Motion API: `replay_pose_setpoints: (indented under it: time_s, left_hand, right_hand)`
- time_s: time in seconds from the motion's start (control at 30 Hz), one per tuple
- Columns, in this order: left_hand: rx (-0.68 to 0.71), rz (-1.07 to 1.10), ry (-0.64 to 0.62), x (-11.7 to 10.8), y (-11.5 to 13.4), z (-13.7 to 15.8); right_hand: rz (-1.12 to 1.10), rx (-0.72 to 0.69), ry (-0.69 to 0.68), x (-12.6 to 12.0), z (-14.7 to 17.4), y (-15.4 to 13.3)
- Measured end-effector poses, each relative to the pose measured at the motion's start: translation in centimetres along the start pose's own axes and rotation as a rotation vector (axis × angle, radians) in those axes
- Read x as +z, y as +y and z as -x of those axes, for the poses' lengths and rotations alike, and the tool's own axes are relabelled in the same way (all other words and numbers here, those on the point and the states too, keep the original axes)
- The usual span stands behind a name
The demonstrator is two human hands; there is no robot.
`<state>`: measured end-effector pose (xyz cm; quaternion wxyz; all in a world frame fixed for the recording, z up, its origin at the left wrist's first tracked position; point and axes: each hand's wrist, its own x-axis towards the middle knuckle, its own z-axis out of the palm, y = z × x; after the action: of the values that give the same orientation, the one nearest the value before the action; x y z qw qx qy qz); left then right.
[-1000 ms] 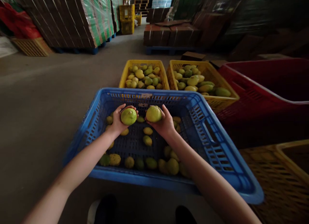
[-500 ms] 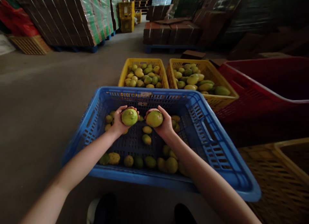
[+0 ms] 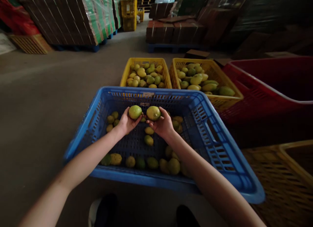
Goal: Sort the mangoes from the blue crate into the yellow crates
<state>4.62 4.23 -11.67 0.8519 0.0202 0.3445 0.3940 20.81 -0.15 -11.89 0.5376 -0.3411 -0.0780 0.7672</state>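
Your left hand point(image 3: 127, 124) grasped a rounded yellow-green fruit point(image 3: 135, 112) and your right hand point(image 3: 164, 126) a yellower rounded fruit point(image 3: 153, 113), both over the slatted blue plastic crate point(image 3: 137, 179). If your loosely curled fingers had slipped, either could have bruised the small oval fruits point(image 3: 149, 130) below.

A warehouse, shown by wrapped pallet loads point(image 3: 100, 15) and stacked cartons point(image 3: 173, 32).

Left forearm point(image 3: 90, 161) and right forearm point(image 3: 195, 158) angle inward; left grip point(image 3: 128, 122) and right grip point(image 3: 163, 124) nearly meet, fingers point(image 3: 151, 124) cupped, thumbs point(image 3: 126, 111) pointing forward
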Motion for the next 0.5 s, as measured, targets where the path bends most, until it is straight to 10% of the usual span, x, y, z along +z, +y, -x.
replay_pose_setpoints:
  time_s: [0.5]
  left_hand:
    - [-0.103, -0.216, -0.076, -0.27, -0.02, 0.38]
  right_hand:
    - [0.16, 0.066, 0.061, 0.03, -0.02, 0.43]
